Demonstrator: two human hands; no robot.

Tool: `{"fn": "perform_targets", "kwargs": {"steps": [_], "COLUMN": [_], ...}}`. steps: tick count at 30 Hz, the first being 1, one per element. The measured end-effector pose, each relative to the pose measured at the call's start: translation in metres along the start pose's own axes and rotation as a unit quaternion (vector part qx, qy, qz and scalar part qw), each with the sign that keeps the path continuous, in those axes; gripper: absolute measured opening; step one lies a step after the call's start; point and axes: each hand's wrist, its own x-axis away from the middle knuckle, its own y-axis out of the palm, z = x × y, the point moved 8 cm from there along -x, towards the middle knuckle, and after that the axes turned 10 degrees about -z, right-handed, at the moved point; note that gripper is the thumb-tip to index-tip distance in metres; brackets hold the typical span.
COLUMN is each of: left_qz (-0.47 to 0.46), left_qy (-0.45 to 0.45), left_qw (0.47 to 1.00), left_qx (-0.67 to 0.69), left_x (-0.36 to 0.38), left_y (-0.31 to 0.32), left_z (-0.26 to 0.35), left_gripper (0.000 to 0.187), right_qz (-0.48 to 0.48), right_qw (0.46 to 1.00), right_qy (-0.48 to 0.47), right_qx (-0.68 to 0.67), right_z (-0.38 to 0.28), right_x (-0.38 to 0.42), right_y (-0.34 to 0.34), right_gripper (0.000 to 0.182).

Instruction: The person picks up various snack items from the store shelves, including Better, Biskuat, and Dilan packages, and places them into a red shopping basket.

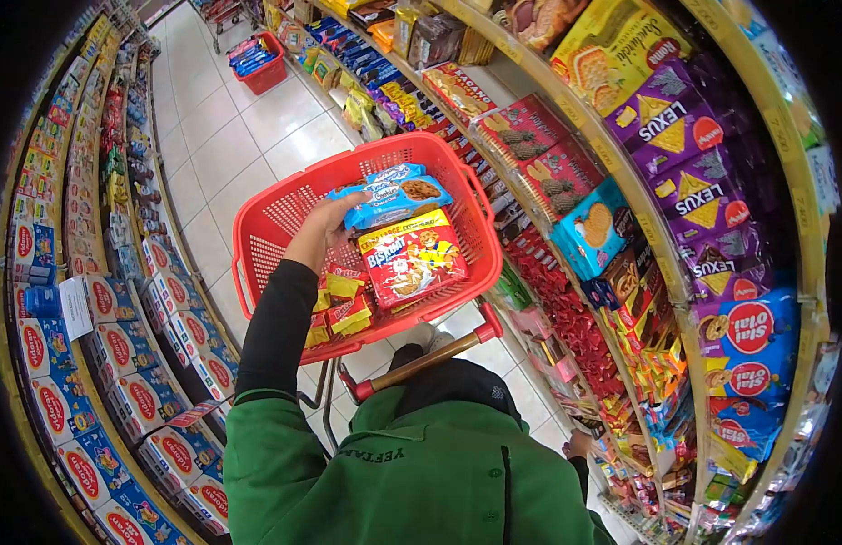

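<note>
My left hand [328, 221] is closed on the left end of a blue cookie pack [384, 202] inside the red basket [266, 195]. Right below that pack lies a red and yellow Biskuat pack [413, 259]. Several small yellow and red packs [343, 304] are in the basket's near left corner. The basket rests on a cart with a wooden-looking handle [430, 361]. At the lower right, my right hand [579, 445] hangs low beside the shelf; its fingers are too small to make out.
Snack shelves with purple Lexus packs [680, 186] curve along the right. Shelves of Vidoran boxes [134, 400] line the left. On the tiled floor [225, 136] ahead stands another red basket [262, 80] holding blue packs, with a metal cart behind it.
</note>
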Motion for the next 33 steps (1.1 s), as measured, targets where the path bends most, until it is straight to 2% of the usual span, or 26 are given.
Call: {"fn": "perform_targets", "kwargs": {"steps": [4,5,6,8,10,12,16,18,20,23,27,30,33], "left_qz": [0.020,0.006,0.002,-0.045,-0.065,-0.102,-0.192,-0.211,-0.223,-0.224,-0.252,-0.273,-0.294], "left_qy": [0.110,0.176,0.200,0.251,0.254,0.259,0.203,0.172,0.143,0.117,0.083,0.077,0.060], "left_qw": [0.990,0.983,0.979,0.967,0.965,0.959,0.958,0.960,0.961,0.965,0.960,0.952,0.946], "left_qx": [-0.088,-0.054,-0.045,-0.017,-0.014,-0.045,-0.065,-0.070,-0.074,-0.075,-0.090,-0.117,-0.121], "left_x": [0.033,0.040,0.057,0.100,0.129,0.155,0.182,0.185,0.182,0.176,0.178,0.183,0.186], "left_y": [0.001,-0.001,0.002,0.027,0.051,0.089,0.153,0.169,0.177,0.184,0.196,0.203,0.208], "left_z": [0.048,0.062,0.077,0.101,0.106,0.099,0.050,0.026,0.009,-0.008,-0.020,-0.027,-0.037], "left_gripper": [0.035,0.038,0.040,0.043,0.043,0.043,0.043,0.042,0.042,0.042,0.044,0.047,0.053], "right_qz": [-0.081,-0.111,-0.141,-0.234,-0.328,-0.387,-0.477,-0.526,-0.595,-0.643,-0.654,-0.622,-0.623], "right_qw": [0.997,0.993,0.989,0.971,0.942,0.913,0.809,0.766,0.689,0.635,0.623,0.648,0.652], "right_qy": [-0.007,-0.011,-0.016,-0.044,-0.066,-0.128,-0.339,-0.349,-0.371,-0.380,-0.376,-0.387,-0.406], "right_qx": [-0.001,-0.022,-0.041,0.004,0.024,0.013,-0.048,-0.122,-0.183,-0.197,-0.206,-0.208,-0.150], "right_z": [0.000,-0.013,-0.030,-0.075,-0.104,-0.147,-0.248,-0.281,-0.304,-0.316,-0.313,-0.308,-0.301], "right_x": [-0.018,-0.004,0.017,0.068,0.085,0.108,0.191,0.235,0.275,0.313,0.329,0.324,0.328], "right_y": [0.018,0.025,0.031,0.047,0.067,0.084,0.102,0.102,0.102,0.099,0.093,0.091,0.090], "right_gripper": [0.021,0.024,0.027,0.032,0.032,0.027,0.026,0.031,0.040,0.047,0.056,0.054,0.052]}}
